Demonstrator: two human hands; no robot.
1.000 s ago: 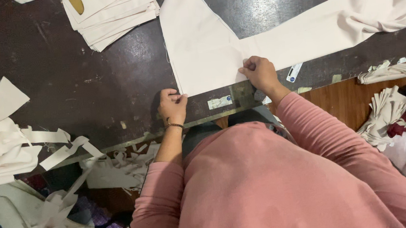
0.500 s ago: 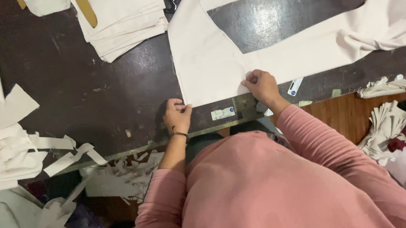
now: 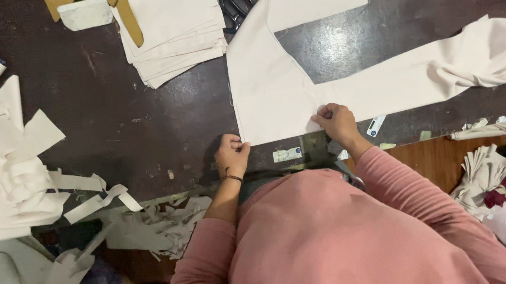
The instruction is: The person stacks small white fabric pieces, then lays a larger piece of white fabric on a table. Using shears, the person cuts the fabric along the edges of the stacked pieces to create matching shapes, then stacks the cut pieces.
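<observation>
Dark table (image 3: 144, 120) holds cream fabric (image 3: 273, 93), stacked pieces (image 3: 174, 29), scissors (image 3: 232, 4), offcuts (image 3: 12, 176).

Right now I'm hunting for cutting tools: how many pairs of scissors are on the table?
1. The black-handled scissors lie at the table's far edge, between the stack of cut cream pieces and the large cream fabric piece. More could be hidden under cloth.
</observation>
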